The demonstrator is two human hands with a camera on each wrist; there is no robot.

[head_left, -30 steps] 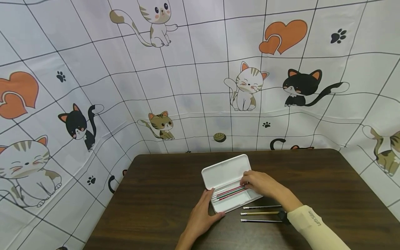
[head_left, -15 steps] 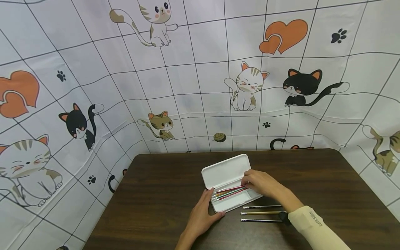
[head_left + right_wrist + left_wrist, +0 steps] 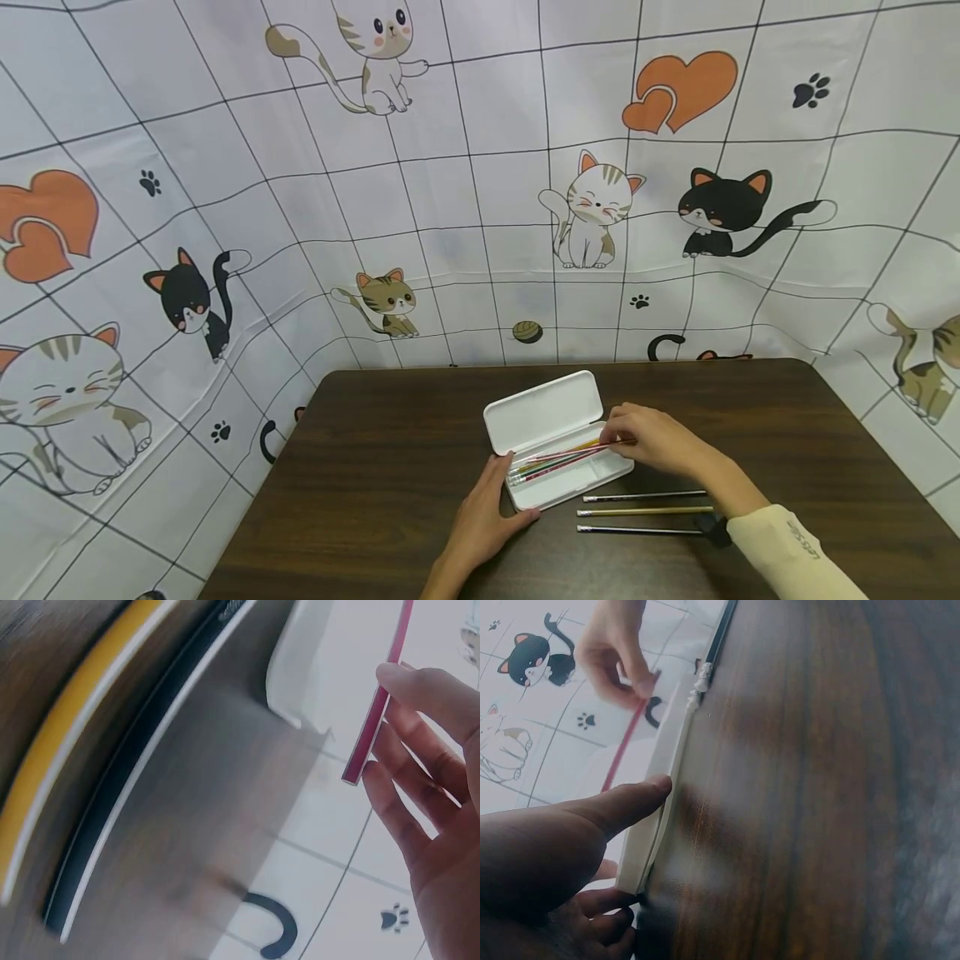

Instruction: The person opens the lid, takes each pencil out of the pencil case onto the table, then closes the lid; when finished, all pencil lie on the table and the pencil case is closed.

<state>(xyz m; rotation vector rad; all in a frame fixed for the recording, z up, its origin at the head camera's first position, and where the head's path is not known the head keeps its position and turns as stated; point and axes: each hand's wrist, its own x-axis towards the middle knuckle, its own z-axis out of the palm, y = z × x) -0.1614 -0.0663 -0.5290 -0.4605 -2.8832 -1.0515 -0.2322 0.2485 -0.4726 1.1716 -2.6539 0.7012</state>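
Observation:
An open white pencil case [image 3: 567,492] lies on the table, its lid tipped back. My left hand [image 3: 483,517] grips the left end of the case, thumb against the front wall and fingers around the end. Between thumb and fingertips, my right hand [image 3: 652,437] pinches a red pencil [image 3: 379,712] near its unsharpened end, over the right part of the case. The pencil slants, its other end reaching back to the case's left side. Several more pencils [image 3: 553,471], green, red and yellow among them, lie inside the case.
In front of the case, a black pencil [image 3: 645,497], a yellow pencil [image 3: 645,511] and another dark pencil [image 3: 637,531] lie side by side under the right forearm. The brown wooden table [image 3: 375,483] meets a cat-print sheet [image 3: 465,250] behind and at the left.
My right hand has moved to the right and slightly up, drawing the red pencil with it so its end now rises above the case. My left hand has stayed put.

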